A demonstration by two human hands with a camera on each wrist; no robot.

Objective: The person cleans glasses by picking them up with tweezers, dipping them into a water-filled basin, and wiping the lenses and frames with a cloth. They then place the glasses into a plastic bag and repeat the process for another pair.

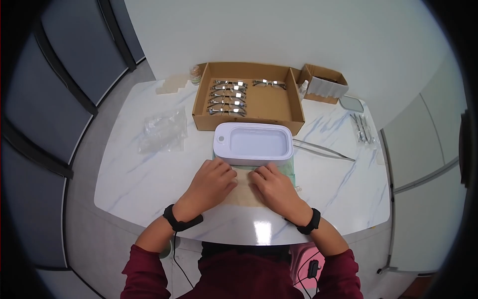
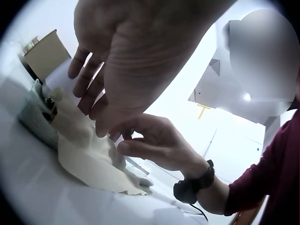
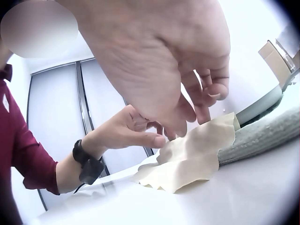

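A thin beige cloth (image 1: 244,192) lies on the table before the person, wrinkled and partly raised in the wrist views. My left hand (image 1: 211,182) is over its left side, fingers loosely bent and fingertips at the cloth. On the other side my right hand (image 1: 274,184) rests its bent fingertips at the cloth's far right part. Just beyond both hands stands a white oblong tub with a round button (image 1: 221,140). A green towel (image 1: 289,172) lies under the tub and shows beside the cloth. The hands hide parts of the cloth's edges.
Behind the tub, a cardboard tray (image 1: 271,107) holds several pairs of glasses (image 1: 228,94). Long tweezers (image 1: 326,149) lie right of the tub. Clear plastic bags (image 1: 164,130) are at left. A small box (image 1: 323,84) and more glasses (image 1: 359,128) are at right.
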